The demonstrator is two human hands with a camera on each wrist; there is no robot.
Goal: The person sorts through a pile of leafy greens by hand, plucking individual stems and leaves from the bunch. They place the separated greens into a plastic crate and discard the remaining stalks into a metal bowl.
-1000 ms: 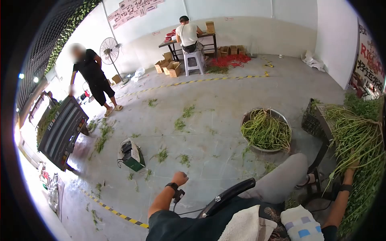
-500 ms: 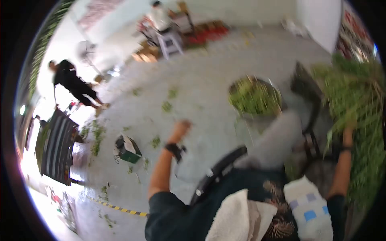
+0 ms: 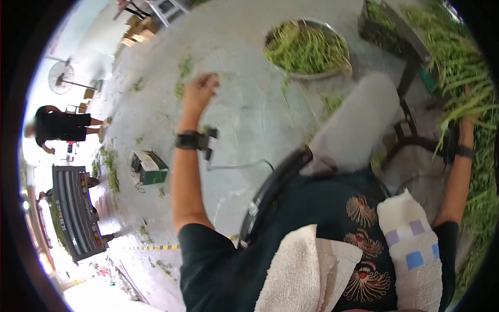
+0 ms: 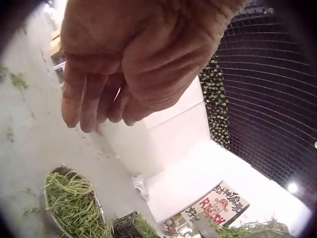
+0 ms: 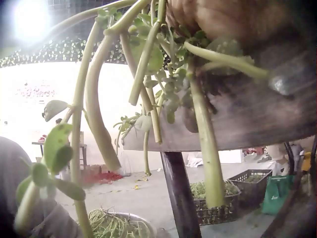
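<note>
Left hand (image 3: 199,93) farther forward now, empty, fingers loose. Right hand (image 5: 218,20) among green stems (image 5: 210,153) at right; grip hidden, cannot tell. Stems likely light, crisp, snap-prone: gather near thick ends.

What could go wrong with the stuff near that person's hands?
The long green leafy stems hanging over the greyish table's edge by the right hand might slide onto the grey floor. If the left hand moves, the thin dark cable at its wrist could snag on the curved black bar.
</note>
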